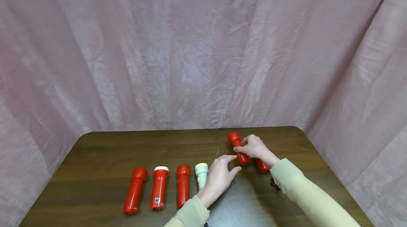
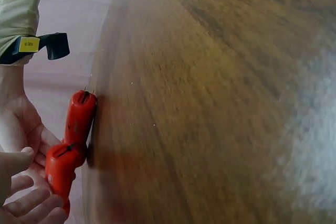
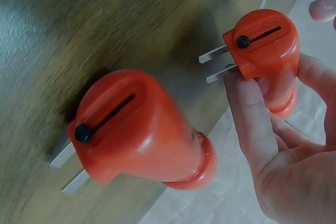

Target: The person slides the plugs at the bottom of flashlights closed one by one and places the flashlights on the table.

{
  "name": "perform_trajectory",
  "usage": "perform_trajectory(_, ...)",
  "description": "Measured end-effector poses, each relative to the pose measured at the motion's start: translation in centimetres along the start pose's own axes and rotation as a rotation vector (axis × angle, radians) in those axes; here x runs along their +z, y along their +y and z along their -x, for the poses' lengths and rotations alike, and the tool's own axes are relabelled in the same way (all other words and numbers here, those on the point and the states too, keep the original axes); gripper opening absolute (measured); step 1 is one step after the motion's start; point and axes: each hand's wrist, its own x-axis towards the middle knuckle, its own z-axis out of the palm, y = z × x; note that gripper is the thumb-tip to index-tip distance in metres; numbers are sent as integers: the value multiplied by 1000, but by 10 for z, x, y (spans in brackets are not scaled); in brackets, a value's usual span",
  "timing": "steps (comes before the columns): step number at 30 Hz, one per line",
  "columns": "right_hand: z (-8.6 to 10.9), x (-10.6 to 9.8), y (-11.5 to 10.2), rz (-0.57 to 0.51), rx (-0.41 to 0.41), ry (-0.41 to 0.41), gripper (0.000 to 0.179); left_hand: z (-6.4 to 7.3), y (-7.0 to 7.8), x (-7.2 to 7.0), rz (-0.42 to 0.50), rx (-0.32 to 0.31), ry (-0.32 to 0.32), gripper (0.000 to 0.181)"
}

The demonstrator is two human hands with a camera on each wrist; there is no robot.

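Note:
My right hand (image 1: 255,147) grips a red flashlight (image 1: 243,158) around its body, over the far right part of the table. In the right wrist view two metal plug prongs stick out from its tail, beside a black slider in a slot. My left hand (image 1: 219,174) hovers just left of that tail, thumb and fingers spread, holding nothing. Another red flashlight (image 3: 152,135), prongs also out, lies right of the held one. The right forearm and hand partly hide it in the head view.
Left of the hands, a row lies on the brown wooden table (image 1: 105,156): a red flashlight (image 1: 135,191), a red one with a white rim (image 1: 159,190), another red one (image 1: 183,186), and a pale green one (image 1: 201,174) partly behind the left hand. Pink curtains (image 1: 190,60) hang behind.

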Motion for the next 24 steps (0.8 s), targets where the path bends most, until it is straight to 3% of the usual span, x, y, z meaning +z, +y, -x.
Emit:
perform_trajectory(11, 14, -8, -10, -179, 3, -14, 39, -1, 2, -1, 75, 23, 83, 34)
perform_trajectory(20, 29, -17, -18, -414, 23, -22, 48, -4, 5, -10, 190, 59, 148, 37)
perform_trajectory(24, 35, -20, -21, -520, 20, -31, 50, -2, 10, -15, 199, 102, 179, 39)
